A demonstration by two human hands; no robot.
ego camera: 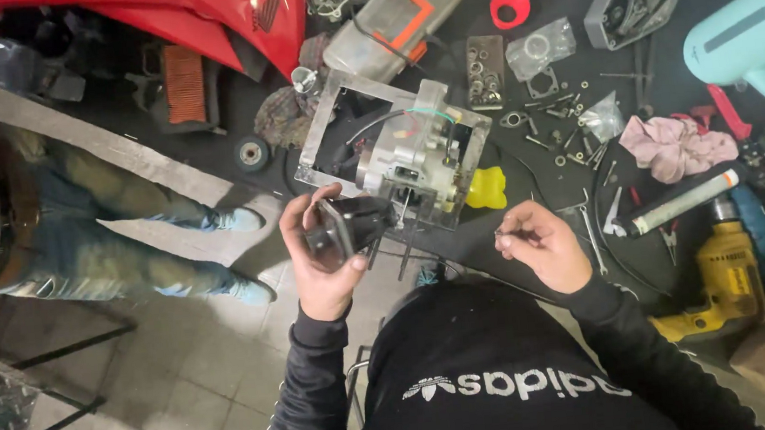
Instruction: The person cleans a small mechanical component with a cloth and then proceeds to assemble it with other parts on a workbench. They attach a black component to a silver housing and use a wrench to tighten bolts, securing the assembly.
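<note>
Left hand (pixel 318 249) wraps dark curved metal part (pixel 344 228), pressing it against silver engine block in clear acrylic frame (pixel 400 152) at surface (pixel 536 256) near edge — steadying. Right hand (pixel 539 242) pinches tiny fastener, unclear — fingertips narrow, kept ready nearby.

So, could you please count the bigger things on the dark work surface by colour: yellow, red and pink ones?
Yellow: 2, the drill and the small yellow piece.
Red: 2, the ring and the red handle.
Pink: 1, the cloth.
Total: 5.
</note>
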